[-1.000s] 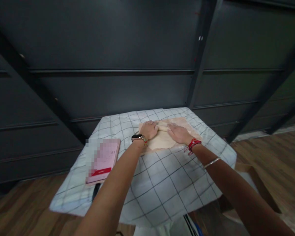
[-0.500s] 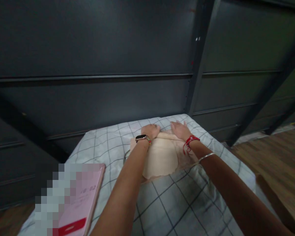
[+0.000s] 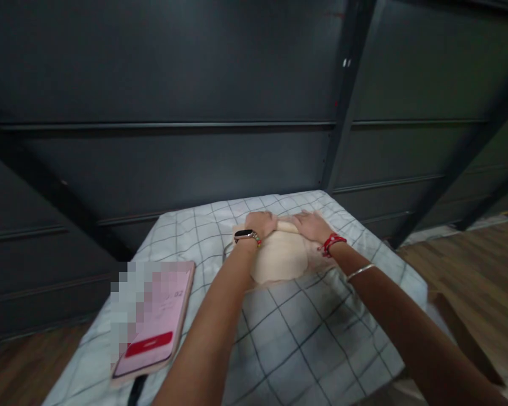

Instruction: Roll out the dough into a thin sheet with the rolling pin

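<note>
A beige cloth item (image 3: 280, 259), perhaps a garment, lies on the checked cover with a sheer border along its right and near sides. Its far edge is folded over into a soft roll between my hands. My left hand (image 3: 262, 223), with a watch on the wrist, is curled over the far left part of this edge, its fingertips mostly hidden. On the far right part rests my right hand (image 3: 312, 225), fingers stretched out over the fabric. A red string bracelet and a silver bangle circle that arm.
A white sheet with dark grid lines (image 3: 294, 332) covers the surface. A pink phone (image 3: 163, 316) with a dark cable (image 3: 137, 389) lies at the left, partly pixelated. Dark metal panels (image 3: 220, 166) stand behind. Wooden floor (image 3: 469, 265) shows at the right.
The view has shifted, so the phone sits higher and further right. My right hand has come slightly lower onto the cloth's far edge, its fingers less spread. My left hand stays on the edge.
</note>
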Tool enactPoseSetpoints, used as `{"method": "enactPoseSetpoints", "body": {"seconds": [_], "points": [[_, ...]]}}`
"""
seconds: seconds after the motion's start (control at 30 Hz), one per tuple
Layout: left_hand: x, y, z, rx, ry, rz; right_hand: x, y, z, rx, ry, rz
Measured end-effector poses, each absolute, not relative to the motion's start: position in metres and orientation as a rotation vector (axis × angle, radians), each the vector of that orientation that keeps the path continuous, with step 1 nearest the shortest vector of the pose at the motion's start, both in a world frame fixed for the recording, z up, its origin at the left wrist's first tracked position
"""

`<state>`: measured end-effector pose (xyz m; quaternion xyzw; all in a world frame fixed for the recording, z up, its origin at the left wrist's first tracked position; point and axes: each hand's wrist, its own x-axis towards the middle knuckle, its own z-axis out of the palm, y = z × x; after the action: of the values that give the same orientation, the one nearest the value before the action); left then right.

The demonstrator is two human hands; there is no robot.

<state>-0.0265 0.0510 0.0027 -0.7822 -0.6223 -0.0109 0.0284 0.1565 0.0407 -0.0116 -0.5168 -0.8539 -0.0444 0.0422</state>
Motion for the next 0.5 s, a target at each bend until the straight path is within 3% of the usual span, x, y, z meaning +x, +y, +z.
{"method": "enactPoseSetpoints", "body": {"seconds": [0.37,0.5], "points": [[-0.053,-0.063,-0.003,-2.407,-1.684,-0.277,0.155,-0.05,-0.007,-1.482,-2.576,-0.207],[-0.07,-0.076,0.004,-2.448,-1.786,-0.23,0.152,-0.052,0.005,-1.234,-2.654,-0.133]]}}
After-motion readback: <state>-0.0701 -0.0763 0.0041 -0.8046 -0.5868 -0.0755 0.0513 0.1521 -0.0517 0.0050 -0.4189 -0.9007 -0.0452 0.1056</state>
